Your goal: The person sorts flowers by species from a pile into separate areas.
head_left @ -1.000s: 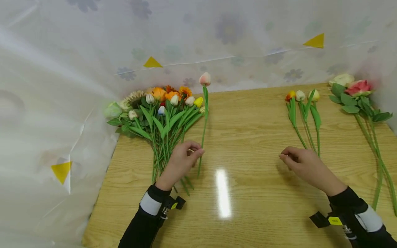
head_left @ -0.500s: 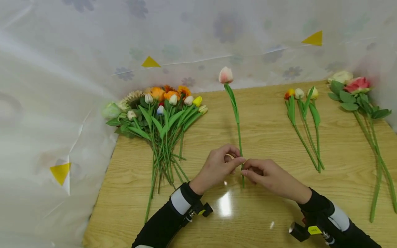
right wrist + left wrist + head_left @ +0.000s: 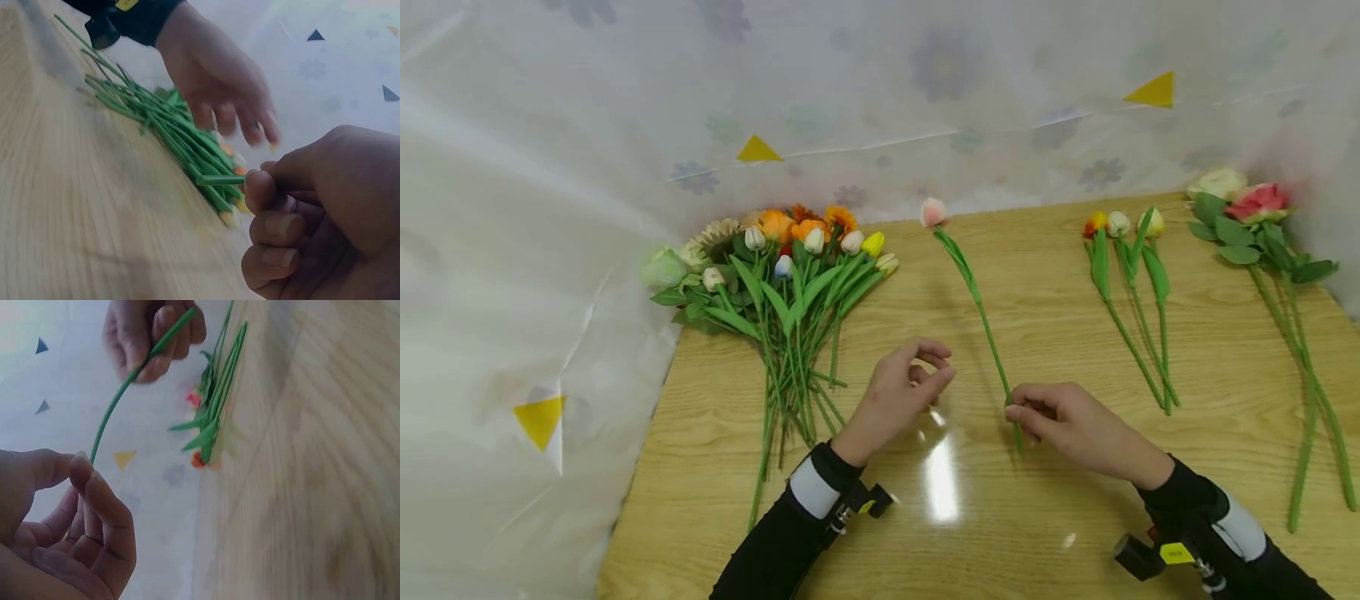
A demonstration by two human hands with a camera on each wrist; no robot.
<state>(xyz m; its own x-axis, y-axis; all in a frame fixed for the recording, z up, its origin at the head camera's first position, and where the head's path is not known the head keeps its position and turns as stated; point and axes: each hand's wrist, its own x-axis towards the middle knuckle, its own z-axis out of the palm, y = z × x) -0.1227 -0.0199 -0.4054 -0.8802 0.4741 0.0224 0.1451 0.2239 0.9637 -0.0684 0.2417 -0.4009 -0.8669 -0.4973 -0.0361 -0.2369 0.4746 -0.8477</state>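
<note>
Between the thumb and fingers of my right hand [image 3: 1067,429] is the lower stem of a pink tulip [image 3: 974,292]. The flower leans back and left, its head near the table's far edge; the cut end of the stem [image 3: 220,180] sticks out past the fingertips in the right wrist view. My left hand [image 3: 898,396] hovers left of the stem, fingers loosely curled, holding nothing in the head view. From the left wrist, the stem [image 3: 112,406] runs from the right hand down behind the left fingertips.
Left of my left hand lies a large bundle of mixed flowers [image 3: 797,300], stems toward me. Three tulips [image 3: 1135,283] lie right of centre on the wooden table [image 3: 1000,533]. Beyond them are a pink rose [image 3: 1258,204] and a white one [image 3: 1217,183]. A plastic sheet [image 3: 880,83] closes the back.
My left hand carried the pink tulip right from beside the bundle. My right hand came in and took its stem; the left let go and drew back left. The flower head tipped left.
</note>
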